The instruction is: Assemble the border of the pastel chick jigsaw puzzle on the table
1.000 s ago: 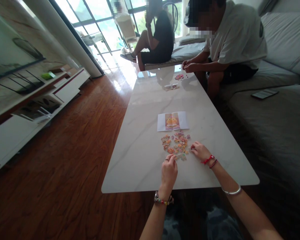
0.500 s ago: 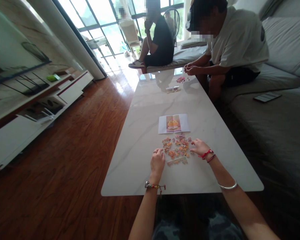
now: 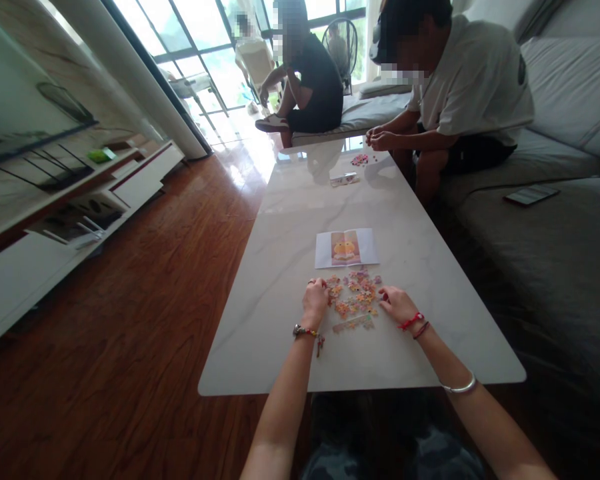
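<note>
Left hand [image 3: 316,295] has moved forward beside puzzle pieces [image 3: 344,307]; right hand [image 3: 398,304] near them; both half-curled, hold unclear.

Head camera at table end [image 3: 260,373], facing forward, down over hands [image 3: 399,305].

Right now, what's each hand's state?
Left hand: at the puzzle pieces' left edge; grip can't be told.
Right hand: by their right edge; grip can't be told.

Glossy marble-look table [image 3: 265,333]; paper sheet [image 3: 347,249]; shiny wood-look floor [image 3: 155,320].
</note>
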Action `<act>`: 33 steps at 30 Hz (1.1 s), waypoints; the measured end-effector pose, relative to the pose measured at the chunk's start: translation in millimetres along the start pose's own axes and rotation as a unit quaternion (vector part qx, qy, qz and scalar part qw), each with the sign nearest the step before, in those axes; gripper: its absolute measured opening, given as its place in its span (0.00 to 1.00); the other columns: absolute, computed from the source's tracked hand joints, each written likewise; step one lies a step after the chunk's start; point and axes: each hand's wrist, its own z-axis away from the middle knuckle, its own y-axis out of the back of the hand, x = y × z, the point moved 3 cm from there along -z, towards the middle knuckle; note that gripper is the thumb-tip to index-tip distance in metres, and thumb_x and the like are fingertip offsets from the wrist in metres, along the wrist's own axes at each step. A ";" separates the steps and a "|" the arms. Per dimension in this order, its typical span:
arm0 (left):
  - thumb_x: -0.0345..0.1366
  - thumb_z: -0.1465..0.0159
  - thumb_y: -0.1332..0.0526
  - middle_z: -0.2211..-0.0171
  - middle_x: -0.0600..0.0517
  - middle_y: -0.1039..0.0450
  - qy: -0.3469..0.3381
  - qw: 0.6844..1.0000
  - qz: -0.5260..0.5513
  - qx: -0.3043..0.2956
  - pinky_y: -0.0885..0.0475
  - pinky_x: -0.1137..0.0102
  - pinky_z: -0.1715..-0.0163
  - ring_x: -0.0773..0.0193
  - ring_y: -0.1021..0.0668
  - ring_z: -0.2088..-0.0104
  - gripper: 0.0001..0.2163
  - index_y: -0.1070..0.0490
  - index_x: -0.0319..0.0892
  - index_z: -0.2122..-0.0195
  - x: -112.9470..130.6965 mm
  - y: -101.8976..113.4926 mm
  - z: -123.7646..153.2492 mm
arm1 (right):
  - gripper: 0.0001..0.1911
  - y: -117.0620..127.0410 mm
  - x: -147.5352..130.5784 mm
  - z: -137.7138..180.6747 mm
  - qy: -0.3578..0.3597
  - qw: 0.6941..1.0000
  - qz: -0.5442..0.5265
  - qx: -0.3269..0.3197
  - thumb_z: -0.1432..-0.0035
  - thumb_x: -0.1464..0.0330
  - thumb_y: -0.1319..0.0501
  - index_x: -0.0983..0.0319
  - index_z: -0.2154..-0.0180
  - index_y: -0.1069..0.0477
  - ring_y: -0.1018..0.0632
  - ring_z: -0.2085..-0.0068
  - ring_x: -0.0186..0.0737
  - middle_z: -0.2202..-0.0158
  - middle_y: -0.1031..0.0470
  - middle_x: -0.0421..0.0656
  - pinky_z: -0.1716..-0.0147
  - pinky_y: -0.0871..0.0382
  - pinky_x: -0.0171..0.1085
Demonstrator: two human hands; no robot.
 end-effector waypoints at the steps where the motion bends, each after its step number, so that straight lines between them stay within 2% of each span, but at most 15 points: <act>1: 0.33 0.45 0.43 0.64 0.47 0.31 0.004 1.000 0.004 -0.002 0.36 0.73 0.67 0.65 0.27 0.66 0.05 0.32 0.41 0.67 0.0 -0.6 0.4 | 0.10 -0.1 0.1 0.7 -0.002 1.000 -0.005 0.005 0.52 0.75 0.44 0.65 0.64 0.32 0.28 0.68 0.35 0.70 0.28 0.43 0.65 0.37 0.32; 8: 0.29 0.46 0.43 0.67 0.46 0.30 0.022 0.997 0.069 -0.007 0.36 0.71 0.64 0.64 0.28 0.65 0.04 0.34 0.38 0.69 4.1 5.5 0.8 | 0.10 5.4 -3.8 2.3 -0.011 0.998 -0.045 0.051 0.50 0.75 0.46 0.65 0.63 0.32 0.27 0.67 0.34 0.66 0.28 0.45 0.63 0.35 0.34; 11: 0.29 0.45 0.45 0.70 0.48 0.29 0.021 0.992 0.125 -0.022 0.36 0.72 0.66 0.66 0.27 0.67 0.03 0.34 0.39 0.69 8.3 12.2 3.8 | 0.10 9.4 -12.6 5.7 -0.012 0.988 -0.144 0.056 0.48 0.71 0.46 0.64 0.62 0.32 0.27 0.68 0.33 0.65 0.27 0.45 0.65 0.33 0.34; 13: 0.31 0.45 0.45 0.72 0.50 0.29 0.011 0.983 0.174 -0.049 0.35 0.74 0.70 0.68 0.27 0.70 0.04 0.33 0.39 0.69 14.4 13.3 12.1 | 0.13 9.3 -21.1 10.3 -0.012 0.963 -0.268 0.028 0.49 0.67 0.45 0.64 0.61 0.33 0.26 0.68 0.34 0.64 0.27 0.45 0.69 0.32 0.33; 15: 0.33 0.45 0.45 0.74 0.52 0.29 -0.003 0.972 0.222 -0.083 0.35 0.76 0.73 0.70 0.27 0.73 0.05 0.33 0.39 0.68 23.7 9.3 27.7 | 0.17 6.1 -30.1 17.3 -0.008 0.924 -0.381 -0.024 0.51 0.64 0.43 0.64 0.58 0.35 0.25 0.67 0.36 0.64 0.27 0.46 0.75 0.31 0.33; 17: 0.34 0.45 0.44 0.77 0.54 0.29 -0.012 0.960 0.255 -0.115 0.35 0.77 0.75 0.71 0.28 0.75 0.06 0.33 0.38 0.70 34.0 0.1 48.9 | 0.20 0.8 -36.6 26.5 -0.002 0.890 -0.449 -0.074 0.53 0.63 0.42 0.64 0.57 0.36 0.25 0.70 0.36 0.66 0.26 0.45 0.78 0.32 0.32; 19: 0.35 0.45 0.44 0.80 0.55 0.30 -0.015 0.952 0.274 -0.139 0.35 0.77 0.77 0.71 0.29 0.78 0.06 0.33 0.37 0.71 42.6 -11.8 71.7 | 0.18 -5.7 -37.8 37.3 -0.003 0.876 -0.473 -0.099 0.55 0.63 0.41 0.65 0.61 0.35 0.26 0.74 0.34 0.72 0.26 0.43 0.79 0.33 0.32; 21: 0.34 0.45 0.44 0.80 0.55 0.31 -0.012 0.947 0.285 -0.146 0.35 0.76 0.77 0.71 0.29 0.78 0.05 0.33 0.37 0.71 47.5 -21.9 91.5 | 0.14 -12.4 -33.1 48.1 -0.023 0.880 -0.464 -0.097 0.56 0.64 0.40 0.65 0.65 0.34 0.27 0.76 0.33 0.76 0.27 0.41 0.79 0.33 0.32; 23: 0.31 0.46 0.44 0.79 0.54 0.31 -0.004 0.949 0.282 -0.139 0.33 0.74 0.74 0.69 0.28 0.77 0.03 0.34 0.37 0.71 48.3 -27.3 106.1 | 0.11 -17.8 -25.6 57.3 -0.055 0.899 -0.427 -0.080 0.56 0.66 0.41 0.65 0.68 0.33 0.27 0.77 0.33 0.77 0.27 0.40 0.79 0.34 0.32; 26: 0.28 0.45 0.47 0.69 0.49 0.30 -0.011 0.972 0.222 -0.071 0.33 0.67 0.65 0.65 0.27 0.68 0.07 0.33 0.39 0.66 45.1 -24.4 118.8 | 0.08 -20.2 -18.3 64.7 -0.078 0.941 -0.326 -0.057 0.55 0.69 0.43 0.64 0.70 0.30 0.26 0.75 0.34 0.74 0.25 0.42 0.75 0.33 0.33; 29: 0.29 0.43 0.49 0.58 0.45 0.33 -0.083 0.992 0.099 0.009 0.35 0.64 0.57 0.60 0.30 0.57 0.12 0.35 0.40 0.58 44.6 -19.0 127.3 | 0.09 -17.2 -20.5 64.6 -0.062 0.968 -0.240 -0.037 0.54 0.69 0.43 0.64 0.70 0.28 0.25 0.70 0.36 0.71 0.24 0.44 0.69 0.33 0.34; 33: 0.29 0.42 0.50 0.51 0.46 0.36 -0.183 0.983 -0.004 0.000 0.37 0.63 0.53 0.59 0.34 0.50 0.16 0.39 0.42 0.51 45.6 -26.6 137.8 | 0.09 -15.0 -28.5 61.9 -0.026 0.985 -0.171 -0.020 0.52 0.70 0.45 0.63 0.70 0.27 0.25 0.68 0.37 0.69 0.24 0.45 0.66 0.34 0.34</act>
